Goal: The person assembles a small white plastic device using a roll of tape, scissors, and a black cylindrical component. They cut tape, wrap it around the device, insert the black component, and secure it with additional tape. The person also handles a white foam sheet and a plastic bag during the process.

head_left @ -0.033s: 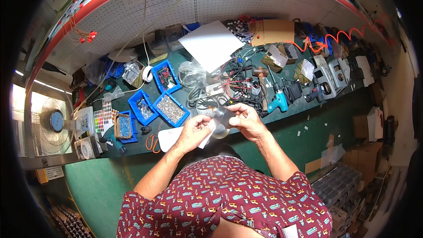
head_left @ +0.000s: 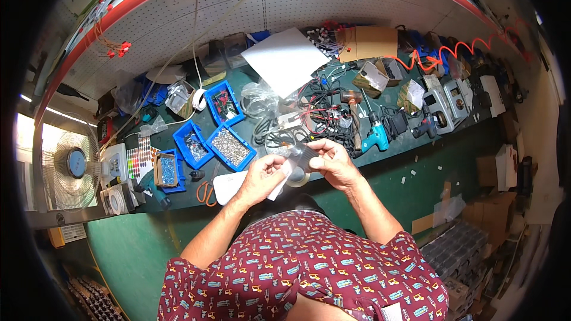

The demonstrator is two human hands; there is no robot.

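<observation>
Both hands are raised over the front edge of the bench, close together. Between them is a thin, see-through greyish plastic piece [head_left: 302, 159], perhaps a small bag or film. My left hand [head_left: 265, 177] pinches its left side between thumb and fingers. My right hand [head_left: 333, 165] pinches the right side, thumb toward me. Below the left fingers hangs a white strip [head_left: 278, 189]; whether it belongs to the plastic I cannot tell. Just under the hands shows a roll of tape [head_left: 297, 179], partly hidden. Beside my left hand lies a white flat item [head_left: 227, 188].
Blue bins of small metal parts [head_left: 231, 147] stand left, near orange-handled scissors [head_left: 206, 194]. Tangled black and red cables [head_left: 327, 113] lie ahead. Rightward are a hammer [head_left: 352, 98], a teal power screwdriver [head_left: 375, 135] and a dark drill [head_left: 424, 125]. A fan [head_left: 76, 163] stands far left.
</observation>
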